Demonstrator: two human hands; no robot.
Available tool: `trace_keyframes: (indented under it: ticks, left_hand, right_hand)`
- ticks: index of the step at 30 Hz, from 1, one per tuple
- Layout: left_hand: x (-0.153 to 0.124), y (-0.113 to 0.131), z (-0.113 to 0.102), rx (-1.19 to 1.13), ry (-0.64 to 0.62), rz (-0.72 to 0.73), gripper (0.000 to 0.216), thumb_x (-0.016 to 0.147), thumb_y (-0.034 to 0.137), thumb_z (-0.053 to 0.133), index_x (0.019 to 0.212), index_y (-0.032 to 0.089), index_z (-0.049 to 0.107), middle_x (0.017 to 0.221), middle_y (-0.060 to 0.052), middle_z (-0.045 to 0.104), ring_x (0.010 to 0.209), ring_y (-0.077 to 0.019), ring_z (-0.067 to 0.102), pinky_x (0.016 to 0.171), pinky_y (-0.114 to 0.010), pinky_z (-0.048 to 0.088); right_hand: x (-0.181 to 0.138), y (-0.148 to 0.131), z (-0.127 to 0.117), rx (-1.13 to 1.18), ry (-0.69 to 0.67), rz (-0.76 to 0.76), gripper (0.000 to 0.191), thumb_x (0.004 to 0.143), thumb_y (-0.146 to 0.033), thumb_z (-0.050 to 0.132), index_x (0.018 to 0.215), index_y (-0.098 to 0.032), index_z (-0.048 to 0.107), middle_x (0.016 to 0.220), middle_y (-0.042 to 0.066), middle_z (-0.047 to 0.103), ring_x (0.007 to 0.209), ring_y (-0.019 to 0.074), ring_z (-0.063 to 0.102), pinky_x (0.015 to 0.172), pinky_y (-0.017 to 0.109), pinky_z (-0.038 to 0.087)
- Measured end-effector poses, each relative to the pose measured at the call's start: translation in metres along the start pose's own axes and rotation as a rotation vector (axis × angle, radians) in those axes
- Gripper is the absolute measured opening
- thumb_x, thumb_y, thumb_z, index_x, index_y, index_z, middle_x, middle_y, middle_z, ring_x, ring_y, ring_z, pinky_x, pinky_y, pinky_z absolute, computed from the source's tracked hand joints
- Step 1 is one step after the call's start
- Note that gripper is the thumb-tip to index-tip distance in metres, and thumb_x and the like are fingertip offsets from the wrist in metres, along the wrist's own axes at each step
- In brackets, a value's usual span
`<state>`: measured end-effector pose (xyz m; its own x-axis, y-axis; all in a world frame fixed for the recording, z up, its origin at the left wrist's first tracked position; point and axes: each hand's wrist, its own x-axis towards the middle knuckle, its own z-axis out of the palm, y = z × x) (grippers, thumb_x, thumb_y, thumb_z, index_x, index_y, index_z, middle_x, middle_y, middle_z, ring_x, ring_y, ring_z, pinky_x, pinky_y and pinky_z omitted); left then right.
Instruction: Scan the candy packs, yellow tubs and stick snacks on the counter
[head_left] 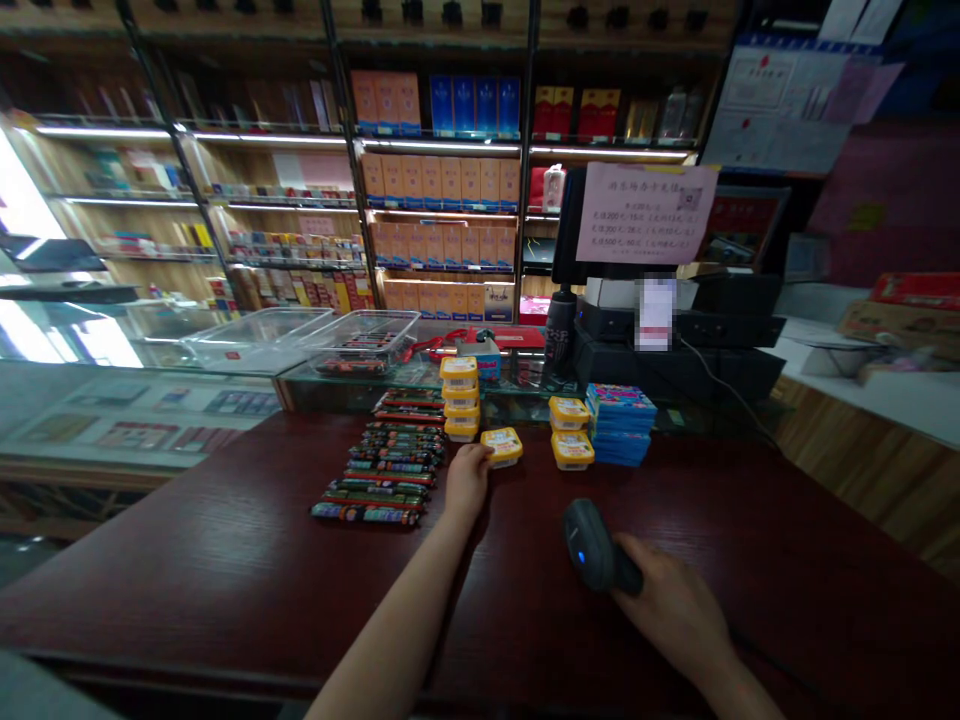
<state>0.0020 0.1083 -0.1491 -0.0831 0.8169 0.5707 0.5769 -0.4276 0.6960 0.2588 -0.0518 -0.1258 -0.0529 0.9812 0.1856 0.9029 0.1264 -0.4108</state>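
Yellow tub [501,449]: lies flat, lid upward, on the dark red-brown bench [225,570]; set just right of a stack of similar tubs, touched at its near left corner.
Left hand [468,480]: stretches forward over the bench, fingers on that near left corner; clamped or only resting there, cannot tell.
Right hand [667,595]: closed around the handle of a barcode scanner, well apart from the left hand.
Barcode scanner [591,545]: dark, held above the near part of the bench, head pointing up and to the left, blue light showing.
Tub stack [460,400]: rises just behind and left of the single tub, yellow and pale, several high.
Other tubs [572,450]: sit to the right of the single tub, two lids showing, one behind the other.
Blue boxes [621,425]: piled flat, just beside the other tubs on their right.
Slim patterned packs [390,465]: laid side by side in a long row, left of the left hand; too small to read.
Clear trays [259,335]: stand beyond the bench to the left, over a glass display case [150,410].
Monitor [570,225]: stands at the back right, partly covered by a pink printed sheet [643,215].
Shelves [442,145]: fill the back wall, lit by strips, stocked with orange, blue and red cartons.
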Motion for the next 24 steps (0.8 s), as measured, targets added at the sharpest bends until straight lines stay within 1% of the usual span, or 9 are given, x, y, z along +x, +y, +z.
trace_keyframes:
  ticks: [2, 4, 7, 10, 14, 18, 21, 24]
  left_hand:
    - [0.0, -0.001, 0.0, -0.045, 0.05, -0.007, 0.018, 0.069, 0.007, 0.059, 0.08, 0.018, 0.067, 0.09, -0.004, 0.06, 0.086, -0.0168, 0.06, 0.082, -0.032, 0.05]
    - [0.0, -0.002, -0.001, -0.086, 0.114, -0.037, 0.013, 0.069, 0.01, 0.061, 0.077, 0.018, 0.066, 0.086, -0.003, 0.058, 0.081, -0.0154, 0.059, 0.077, -0.03, 0.051]
    - [-0.002, -0.004, -0.002, -0.165, 0.185, -0.091, 0.004, 0.07, 0.017, 0.063, 0.074, 0.017, 0.064, 0.085, -0.002, 0.056, 0.074, -0.0134, 0.058, 0.068, -0.027, 0.051]
    - [-0.004, -0.009, -0.001, -0.204, 0.212, -0.109, 0.006, 0.071, 0.018, 0.062, 0.076, 0.016, 0.063, 0.083, -0.002, 0.058, 0.072, -0.0131, 0.059, 0.066, -0.026, 0.05]
    - [-0.005, -0.014, 0.001, -0.198, 0.2, -0.095, 0.01, 0.074, 0.019, 0.06, 0.082, 0.015, 0.063, 0.081, -0.002, 0.062, 0.073, -0.0134, 0.059, 0.07, -0.027, 0.049]
    - [-0.006, -0.014, 0.001, -0.169, 0.18, -0.025, 0.011, 0.075, 0.017, 0.059, 0.085, 0.016, 0.063, 0.085, -0.003, 0.064, 0.076, -0.0144, 0.06, 0.073, -0.027, 0.049]
    - [-0.006, -0.01, -0.001, -0.132, 0.181, 0.043, 0.011, 0.076, 0.016, 0.058, 0.086, 0.017, 0.063, 0.089, -0.004, 0.065, 0.083, -0.0163, 0.061, 0.078, -0.029, 0.05]
    - [-0.007, -0.008, -0.003, -0.09, 0.185, 0.089, 0.011, 0.077, 0.015, 0.058, 0.087, 0.017, 0.064, 0.091, -0.006, 0.066, 0.086, -0.0175, 0.061, 0.082, -0.032, 0.05]
  right_hand:
    - [0.0, -0.01, -0.005, 0.104, -0.036, 0.032, 0.023, 0.077, -0.023, 0.053, 0.098, -0.027, 0.062, 0.089, 0.0, 0.072, 0.081, 0.0217, 0.067, 0.066, 0.03, 0.044]
    - [0.0, -0.02, -0.007, 0.231, -0.054, 0.034, 0.021, 0.075, -0.028, 0.058, 0.095, -0.026, 0.064, 0.086, 0.0, 0.072, 0.079, 0.0211, 0.067, 0.067, 0.029, 0.045]
    - [0.0, -0.036, -0.008, 0.423, -0.055, 0.003, 0.025, 0.071, -0.031, 0.062, 0.096, -0.025, 0.065, 0.091, 0.002, 0.073, 0.083, 0.0202, 0.067, 0.073, 0.029, 0.047]
    - [0.001, -0.051, -0.011, 0.559, -0.038, -0.013, 0.032, 0.07, -0.031, 0.063, 0.101, -0.023, 0.065, 0.098, 0.003, 0.072, 0.09, 0.0208, 0.066, 0.08, 0.031, 0.048]
    - [0.002, -0.064, -0.022, 0.607, -0.062, -0.025, 0.034, 0.071, -0.032, 0.063, 0.103, -0.019, 0.065, 0.103, 0.007, 0.071, 0.096, 0.0225, 0.065, 0.085, 0.033, 0.048]
    - [0.002, -0.066, -0.031, 0.63, -0.095, -0.041, 0.035, 0.072, -0.031, 0.063, 0.106, -0.02, 0.064, 0.106, 0.006, 0.07, 0.098, 0.0217, 0.064, 0.088, 0.032, 0.048]
    - [0.002, -0.066, -0.032, 0.631, -0.088, -0.051, 0.034, 0.073, -0.03, 0.063, 0.105, -0.02, 0.065, 0.106, 0.006, 0.07, 0.098, 0.022, 0.064, 0.088, 0.032, 0.047]
    - [0.003, -0.064, -0.027, 0.627, -0.047, -0.043, 0.033, 0.071, -0.031, 0.063, 0.102, -0.02, 0.066, 0.102, 0.006, 0.071, 0.095, 0.0226, 0.065, 0.086, 0.033, 0.048]
